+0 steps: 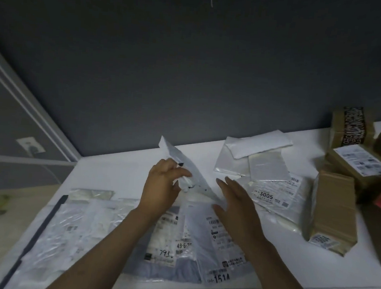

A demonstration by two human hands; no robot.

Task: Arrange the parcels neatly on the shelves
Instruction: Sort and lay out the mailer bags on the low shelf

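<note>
Your left hand [162,183] pinches a tilted white mailer [183,164] at frame centre; your right hand [237,206] hovers beside it, fingers straight. You're mid-sorting, so next lay it squarely on a stack.

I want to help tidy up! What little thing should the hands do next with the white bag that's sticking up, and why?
Probably lay the white parcel flat on the bare shelf just left of it. The left hand pinches it tilted up on edge, the right hand is open beside it, and the other soft parcels lie flat.
</note>
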